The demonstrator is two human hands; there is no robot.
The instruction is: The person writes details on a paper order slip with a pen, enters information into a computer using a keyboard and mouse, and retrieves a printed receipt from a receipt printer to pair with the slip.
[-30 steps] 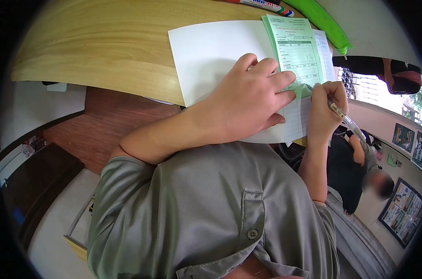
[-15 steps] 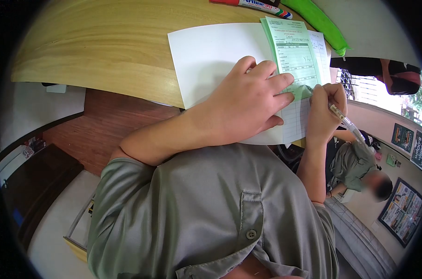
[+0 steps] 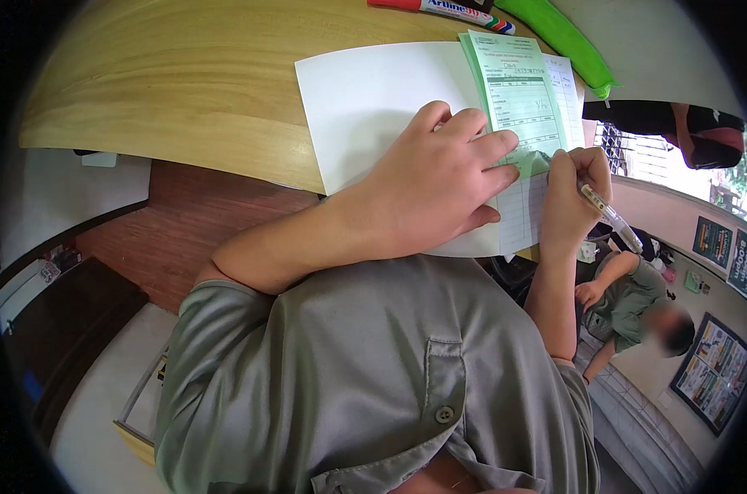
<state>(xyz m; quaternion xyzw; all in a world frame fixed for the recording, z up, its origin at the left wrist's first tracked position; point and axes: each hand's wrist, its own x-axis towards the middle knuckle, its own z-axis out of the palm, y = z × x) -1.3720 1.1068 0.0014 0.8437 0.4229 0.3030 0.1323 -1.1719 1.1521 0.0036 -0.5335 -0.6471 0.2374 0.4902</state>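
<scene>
A pad of pale green printed forms (image 3: 517, 90), with some handwriting in its upper rows, lies at the right end of the desk. My left hand (image 3: 439, 181) rests across its left edge, fingers spread and holding nothing. In my right hand (image 3: 572, 198) is a clear-barrelled pen (image 3: 610, 216), its back end pointing down to the right. The fingers of that hand touch the pad's lower right edge; the pen tip is hidden behind them. Beneath the pad are a lined sheet (image 3: 521, 218) and a blank white sheet (image 3: 365, 99).
A red-and-white marker (image 3: 464, 13) and a bright green pouch (image 3: 558, 39) lie at the top of the wooden desk (image 3: 176, 82). Another person (image 3: 637, 288) in a similar shirt is at the right, below a window. Framed posters (image 3: 713, 375) hang on the wall there.
The pen's back end has tipped slightly left and its barrel has turned a little in my right hand. My left hand stays in place. The other person's arms have moved.
</scene>
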